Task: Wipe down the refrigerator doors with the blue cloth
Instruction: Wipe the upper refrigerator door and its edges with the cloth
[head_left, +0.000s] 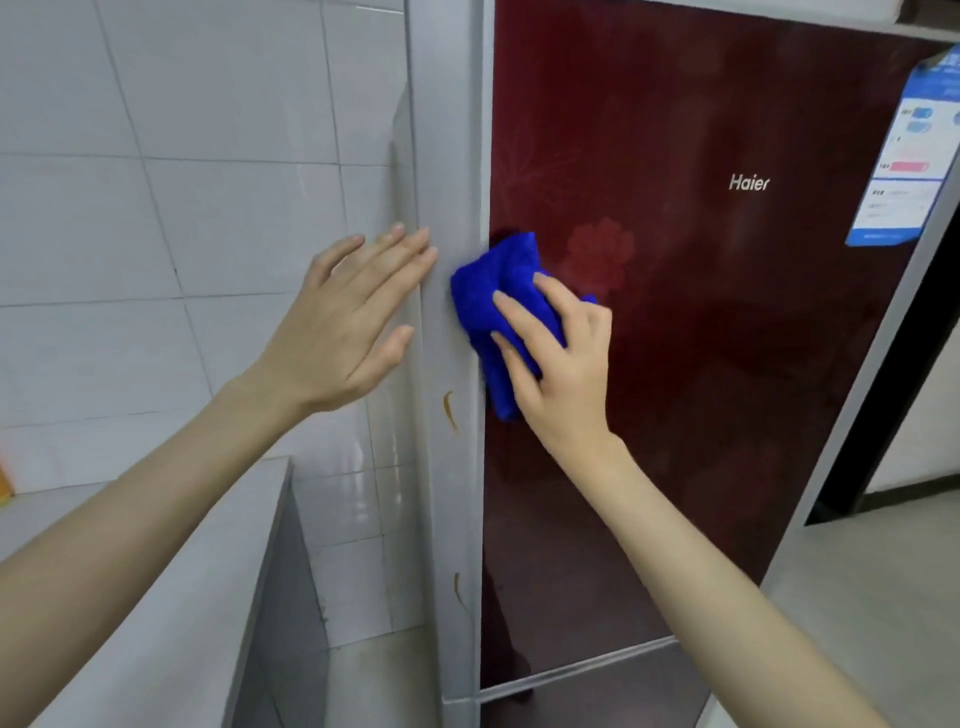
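The refrigerator's upper door is glossy dark red with a faint flower pattern and a Haier logo. A bunched blue cloth lies against the door's left edge, where the red front meets the grey side panel. My right hand presses the cloth against the door, fingers spread over it. My left hand lies flat with straight fingers on the grey side of the refrigerator, holding nothing. A seam near the bottom separates the upper door from the lower door.
White wall tiles fill the left. A grey counter ledge runs below my left arm. A blue and white energy label is stuck on the door's upper right. Two orange-brown marks show on the grey side panel. Floor lies to the right.
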